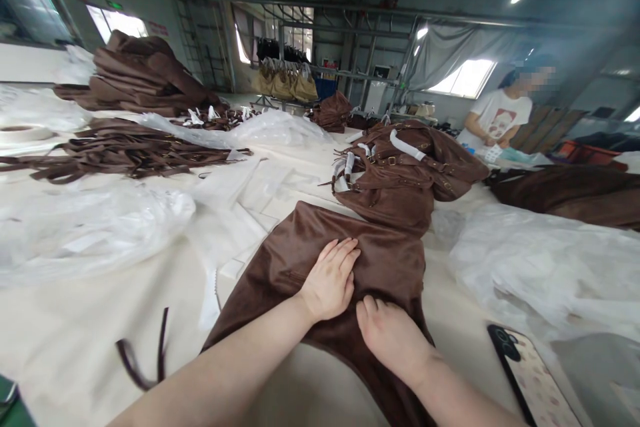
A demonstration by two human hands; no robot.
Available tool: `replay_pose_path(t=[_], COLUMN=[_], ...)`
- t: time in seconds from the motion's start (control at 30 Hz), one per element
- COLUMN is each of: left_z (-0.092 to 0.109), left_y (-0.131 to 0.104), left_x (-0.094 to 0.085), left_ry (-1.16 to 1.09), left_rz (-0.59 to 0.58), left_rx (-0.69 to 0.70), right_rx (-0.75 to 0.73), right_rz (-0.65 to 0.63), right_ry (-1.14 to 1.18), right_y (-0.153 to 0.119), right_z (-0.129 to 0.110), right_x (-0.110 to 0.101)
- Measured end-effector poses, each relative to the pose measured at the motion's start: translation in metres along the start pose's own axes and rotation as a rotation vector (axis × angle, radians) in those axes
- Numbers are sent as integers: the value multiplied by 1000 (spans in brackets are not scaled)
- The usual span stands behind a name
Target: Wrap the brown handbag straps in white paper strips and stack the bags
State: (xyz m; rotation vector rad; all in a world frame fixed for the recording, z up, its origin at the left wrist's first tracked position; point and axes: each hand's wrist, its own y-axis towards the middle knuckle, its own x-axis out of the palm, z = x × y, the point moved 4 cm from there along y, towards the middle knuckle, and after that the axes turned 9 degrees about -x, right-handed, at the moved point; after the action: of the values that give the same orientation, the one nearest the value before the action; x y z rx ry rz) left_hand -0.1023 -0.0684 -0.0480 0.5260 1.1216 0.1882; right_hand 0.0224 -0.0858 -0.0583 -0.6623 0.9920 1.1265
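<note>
A soft brown leather bag [300, 240] lies flattened on the table in front of me, its curved upper edge toward me and a short slit in its face. My left hand [330, 280] rests flat on the bag, fingers stretched out and close together. Just to the right, my right hand [393, 333] is closed, its curled fingers at the leather near the curved edge. Its fingertips are partly hidden. Behind the flat bag sits a heap of finished-looking brown bags [400, 180] with buckles and white-wrapped handles.
Brown straps [125, 150] lie piled at left, with a larger brown leather heap [140, 73] behind. Clear plastic bags [550, 260] spread at right. A phone [530, 373] lies near my right forearm. One person [500, 117] stands across the table. Tan bags [287, 83] hang at the back.
</note>
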Motion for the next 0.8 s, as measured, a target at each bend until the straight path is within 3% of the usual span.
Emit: replay_pose_path(t=[0.23,0.3,0.43,0.57,0.7,0.77,0.8], left_z=[1,0,-4,-4,6,16,20], left_y=[-1,-2,-2,10,9,-13,-29], left_x=[2,2,5,3,-26,-51,-65], left_ry=[-44,-47,-72,-177,-436,-525,-436], left_rz=[-6,-3,2,3,-115,-215,-235], left_rx=[29,25,-7,-102,-246,-267,-245], right_rx=[-5,85,349,400,501,478,450], right_rz=[-44,7,230,286,331,331,329], right_ry=[75,176,497,810,969,959,940], right_y=[-27,-32,-47,-62,-73,-75,-75], right_z=[13,16,19,22,33,34,34], right_x=[-4,-1,9,25,34,33,33])
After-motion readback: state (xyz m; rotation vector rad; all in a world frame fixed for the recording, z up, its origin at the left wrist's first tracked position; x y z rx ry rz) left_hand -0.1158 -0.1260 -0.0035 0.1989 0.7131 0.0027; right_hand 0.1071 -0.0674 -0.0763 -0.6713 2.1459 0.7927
